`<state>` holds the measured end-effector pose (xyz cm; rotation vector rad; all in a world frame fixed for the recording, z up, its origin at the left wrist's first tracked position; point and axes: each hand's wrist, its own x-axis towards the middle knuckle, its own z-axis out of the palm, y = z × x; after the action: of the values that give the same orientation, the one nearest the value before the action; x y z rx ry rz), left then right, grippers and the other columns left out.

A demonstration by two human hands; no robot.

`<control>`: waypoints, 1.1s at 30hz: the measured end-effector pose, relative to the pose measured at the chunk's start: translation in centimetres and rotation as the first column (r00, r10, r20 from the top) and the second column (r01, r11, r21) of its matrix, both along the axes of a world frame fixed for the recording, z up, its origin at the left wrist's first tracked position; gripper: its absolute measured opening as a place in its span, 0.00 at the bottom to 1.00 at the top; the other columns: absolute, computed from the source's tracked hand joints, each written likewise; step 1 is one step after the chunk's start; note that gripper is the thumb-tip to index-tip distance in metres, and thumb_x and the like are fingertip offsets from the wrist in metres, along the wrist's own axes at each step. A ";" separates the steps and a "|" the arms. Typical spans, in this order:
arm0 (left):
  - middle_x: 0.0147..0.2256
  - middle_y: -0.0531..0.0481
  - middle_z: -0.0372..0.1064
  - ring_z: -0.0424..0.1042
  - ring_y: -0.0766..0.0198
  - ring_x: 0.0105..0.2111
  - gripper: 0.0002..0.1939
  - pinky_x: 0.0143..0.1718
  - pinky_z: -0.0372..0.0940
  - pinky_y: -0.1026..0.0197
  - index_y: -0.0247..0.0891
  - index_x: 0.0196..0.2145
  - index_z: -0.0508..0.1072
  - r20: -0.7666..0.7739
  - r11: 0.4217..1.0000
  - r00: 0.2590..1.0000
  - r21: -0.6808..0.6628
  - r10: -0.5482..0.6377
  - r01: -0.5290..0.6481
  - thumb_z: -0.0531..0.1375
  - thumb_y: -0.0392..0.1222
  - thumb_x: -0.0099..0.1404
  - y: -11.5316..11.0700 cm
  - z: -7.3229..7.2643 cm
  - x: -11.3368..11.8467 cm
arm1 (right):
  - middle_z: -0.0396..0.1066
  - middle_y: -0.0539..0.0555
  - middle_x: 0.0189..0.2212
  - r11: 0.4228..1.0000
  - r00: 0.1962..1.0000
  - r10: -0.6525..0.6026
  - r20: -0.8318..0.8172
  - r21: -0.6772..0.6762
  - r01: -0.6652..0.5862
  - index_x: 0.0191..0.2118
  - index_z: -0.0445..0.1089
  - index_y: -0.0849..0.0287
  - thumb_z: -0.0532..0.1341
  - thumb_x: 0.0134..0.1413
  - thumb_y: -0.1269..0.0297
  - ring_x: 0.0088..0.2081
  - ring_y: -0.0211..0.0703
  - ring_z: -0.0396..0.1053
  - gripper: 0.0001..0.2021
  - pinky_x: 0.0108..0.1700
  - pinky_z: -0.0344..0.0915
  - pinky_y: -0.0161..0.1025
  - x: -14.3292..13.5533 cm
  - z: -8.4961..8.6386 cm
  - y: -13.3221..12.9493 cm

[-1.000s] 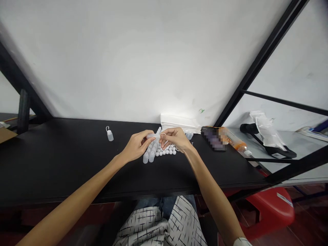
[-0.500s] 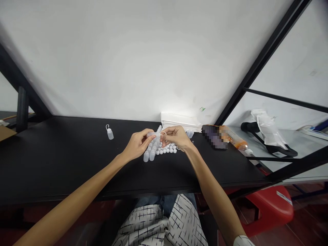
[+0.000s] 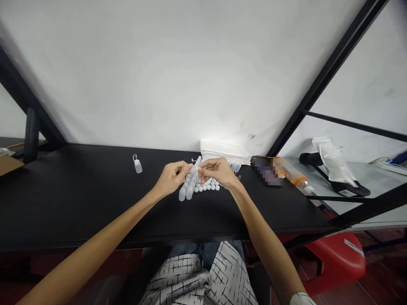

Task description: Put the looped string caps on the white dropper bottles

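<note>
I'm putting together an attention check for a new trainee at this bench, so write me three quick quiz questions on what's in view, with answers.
1. Multiple choice: which hand is nearer to the lone small bottle that stands apart on the table?
A) the left hand
B) the right hand
C) both equally near

2. True or false: the small white caps lie to the left of the rows of small bottles.

3. Fill in the blank: the plastic stool at the lower right is ____ in colour.

Key: 1. A; 2. False, they lie to the right; 3. red.
</note>
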<state>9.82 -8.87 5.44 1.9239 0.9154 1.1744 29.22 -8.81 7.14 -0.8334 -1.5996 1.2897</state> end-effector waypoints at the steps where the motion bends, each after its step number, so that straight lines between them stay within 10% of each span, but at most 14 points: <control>1: 0.14 0.59 0.50 0.48 0.73 0.15 0.21 0.18 0.48 0.67 0.34 0.25 0.67 0.015 1.000 1.000 -0.018 0.000 0.000 0.53 0.53 0.68 0.0 0.0 0.0 | 0.75 0.53 0.22 1.000 1.000 0.000 -0.003 -0.006 0.000 0.31 0.77 0.66 0.73 0.40 0.59 0.21 0.40 0.74 0.15 0.25 0.74 0.35 -0.1 0.0 0.0; 12: 0.11 0.59 0.49 0.50 0.74 0.13 0.26 0.18 0.52 0.65 0.37 0.18 0.58 0.112 0.993 0.993 -0.112 -0.028 0.040 0.54 0.55 0.68 0.5 -0.4 0.1 | 0.75 0.54 0.22 1.000 1.000 -0.020 0.001 0.014 0.020 0.30 0.76 0.66 0.73 0.39 0.57 0.21 0.41 0.75 0.16 0.25 0.74 0.36 -0.3 -0.2 -0.1; 33: 0.19 0.56 0.58 0.58 0.71 0.19 0.17 0.19 0.58 0.68 0.33 0.39 0.73 -0.056 0.983 0.983 -0.048 -0.178 0.175 0.55 0.51 0.68 1.0 0.5 -1.1 | 0.76 0.54 0.23 0.995 0.995 -0.089 -0.048 0.041 0.091 0.31 0.75 0.64 0.74 0.38 0.56 0.26 0.45 0.77 0.17 0.33 0.76 0.43 -0.7 0.2 -0.4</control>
<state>8.72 -7.86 5.93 1.9707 0.7765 0.9912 28.51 -9.25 7.37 -0.8337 -1.5305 1.1990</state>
